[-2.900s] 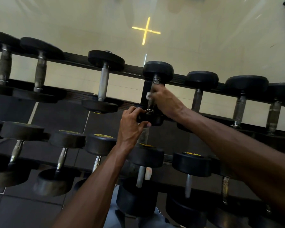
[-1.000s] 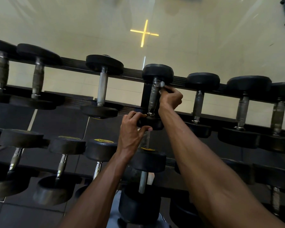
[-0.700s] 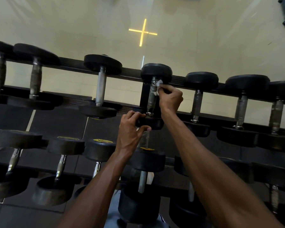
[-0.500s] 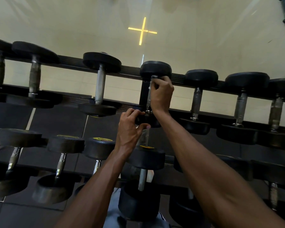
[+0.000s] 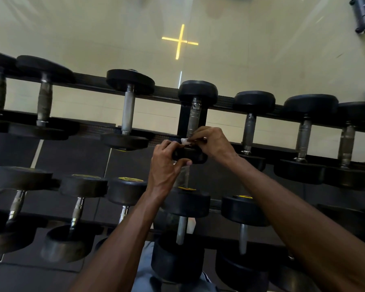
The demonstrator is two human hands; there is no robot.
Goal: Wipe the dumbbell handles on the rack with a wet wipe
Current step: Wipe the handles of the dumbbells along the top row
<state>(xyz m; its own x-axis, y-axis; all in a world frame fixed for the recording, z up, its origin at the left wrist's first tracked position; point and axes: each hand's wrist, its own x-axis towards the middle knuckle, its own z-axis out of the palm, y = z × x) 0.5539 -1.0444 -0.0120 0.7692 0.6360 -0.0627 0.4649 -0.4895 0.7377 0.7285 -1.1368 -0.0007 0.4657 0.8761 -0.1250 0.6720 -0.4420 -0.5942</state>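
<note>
Yellow labels [image 5: 131, 179] on the lower dumbbell ends are too blurred to read.

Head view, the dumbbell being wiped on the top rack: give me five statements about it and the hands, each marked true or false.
1. The right hand presses a white wet wipe against the near end of the dumbbell handle. True.
2. The left hand hangs free, touching nothing. False: it grips the dumbbell's near head.
3. The wipe is at the handle's far end. False: it is at the near end.
4. The dumbbell sits on the upper tier of the rack. True.
5. The dumbbell has been lifted clear of the rack. False: it rests there.
</note>
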